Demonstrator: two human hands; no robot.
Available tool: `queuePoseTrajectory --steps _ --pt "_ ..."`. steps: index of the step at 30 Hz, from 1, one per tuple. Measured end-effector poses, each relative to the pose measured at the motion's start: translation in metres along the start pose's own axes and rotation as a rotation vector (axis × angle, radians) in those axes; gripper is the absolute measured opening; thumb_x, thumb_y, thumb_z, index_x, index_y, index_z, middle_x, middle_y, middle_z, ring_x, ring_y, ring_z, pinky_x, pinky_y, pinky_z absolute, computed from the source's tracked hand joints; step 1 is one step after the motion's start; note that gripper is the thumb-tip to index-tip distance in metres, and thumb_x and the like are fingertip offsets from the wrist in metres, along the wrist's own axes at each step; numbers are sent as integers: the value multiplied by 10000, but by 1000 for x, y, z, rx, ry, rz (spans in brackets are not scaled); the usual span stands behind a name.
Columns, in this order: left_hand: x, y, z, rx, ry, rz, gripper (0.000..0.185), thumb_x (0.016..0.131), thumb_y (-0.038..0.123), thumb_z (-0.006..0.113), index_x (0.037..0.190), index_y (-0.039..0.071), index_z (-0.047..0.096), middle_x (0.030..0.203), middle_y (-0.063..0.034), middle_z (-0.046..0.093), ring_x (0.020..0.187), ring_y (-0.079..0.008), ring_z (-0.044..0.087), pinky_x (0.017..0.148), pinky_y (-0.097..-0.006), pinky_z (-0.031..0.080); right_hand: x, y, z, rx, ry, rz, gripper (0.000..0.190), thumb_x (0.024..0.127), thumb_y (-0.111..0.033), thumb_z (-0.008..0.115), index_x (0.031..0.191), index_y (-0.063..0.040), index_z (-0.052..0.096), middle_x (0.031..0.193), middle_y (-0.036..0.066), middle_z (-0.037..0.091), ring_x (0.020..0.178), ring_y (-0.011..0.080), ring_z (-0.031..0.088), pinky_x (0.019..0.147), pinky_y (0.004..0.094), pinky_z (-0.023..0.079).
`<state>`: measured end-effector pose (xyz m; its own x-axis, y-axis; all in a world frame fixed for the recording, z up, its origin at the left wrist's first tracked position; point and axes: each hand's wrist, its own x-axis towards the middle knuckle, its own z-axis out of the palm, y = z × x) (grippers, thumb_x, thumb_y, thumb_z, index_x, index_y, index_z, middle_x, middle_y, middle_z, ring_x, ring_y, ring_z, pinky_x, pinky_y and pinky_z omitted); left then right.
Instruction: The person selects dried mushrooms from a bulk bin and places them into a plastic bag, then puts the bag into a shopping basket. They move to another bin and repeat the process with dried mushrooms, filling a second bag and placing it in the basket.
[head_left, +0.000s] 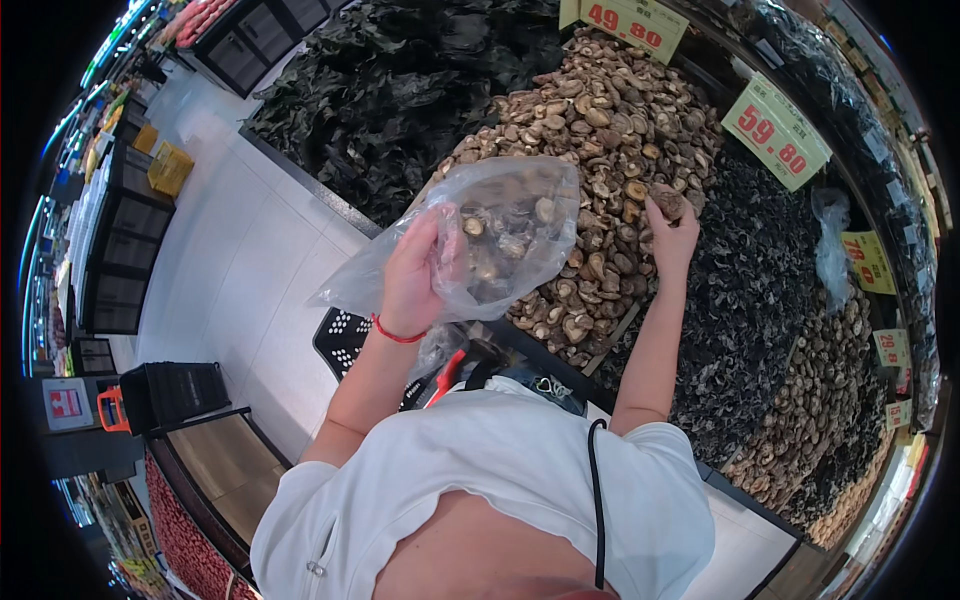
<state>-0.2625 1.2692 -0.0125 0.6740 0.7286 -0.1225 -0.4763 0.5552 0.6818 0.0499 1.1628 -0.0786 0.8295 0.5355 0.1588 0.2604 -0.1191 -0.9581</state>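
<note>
My left hand (415, 277) is inside a clear plastic bag (517, 285) or wrapped by its film, and grips it; which of the two I cannot tell. A few dried mushrooms show through the film, though some may lie behind it. Over the right side of the heap of dried shiitake mushrooms (592, 142), my right hand (673, 232) pinches a brown dried mushroom (666, 208) between thumb and fingers. The bag hangs above the left part of this heap.
Dark dried seaweed (367, 97) lies left of the heap, black wood ear fungus (739, 300) right of it. Price signs (776, 133) stand along the back. A black perforated basket (341, 341) is below my left forearm. Another black basket (184, 394) with an orange handle sits at left.
</note>
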Motion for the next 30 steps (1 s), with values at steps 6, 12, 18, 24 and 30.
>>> queuePoseTrajectory --steps 6,12,18,24,30 --pt "7 -5 7 -54 -26 6 206 968 189 398 1087 64 511 730 -2 523 564 -80 447 493 -209 353 -24 -84 40 283 -301 -208 263 795 -63 674 1047 -49 597 956 18 621 848 79 577 754 226 463" --pt "7 -6 9 -41 39 11 196 973 198 393 1073 75 507 735 -7 528 570 -83 463 496 -215 366 -69 -103 92 130 -825 -422 298 732 -64 682 1028 -65 654 1143 82 583 1083 229 543 939 329 405" --pt "1 0 6 -48 -11 -1 206 975 213 383 1088 80 494 694 -6 492 529 -85 438 468 -210 353 -61 -84 70 206 -698 -285 206 803 -66 627 1004 -31 655 1098 79 607 925 166 601 820 264 464" --pt "-1 -2 6 -20 24 5 218 975 218 373 1115 88 479 679 -8 466 514 -81 418 448 -202 340 -40 -39 1 -34 -226 12 415 802 -106 649 1194 -21 541 1169 120 535 1071 229 538 860 312 457" --pt "1 -5 4 -21 15 3 223 974 208 375 1136 94 477 686 -9 465 506 -76 403 446 -195 335 -67 -8 -31 -534 -433 -8 811 693 -224 759 1363 -41 338 1375 212 322 1267 358 358 1037 405 328"
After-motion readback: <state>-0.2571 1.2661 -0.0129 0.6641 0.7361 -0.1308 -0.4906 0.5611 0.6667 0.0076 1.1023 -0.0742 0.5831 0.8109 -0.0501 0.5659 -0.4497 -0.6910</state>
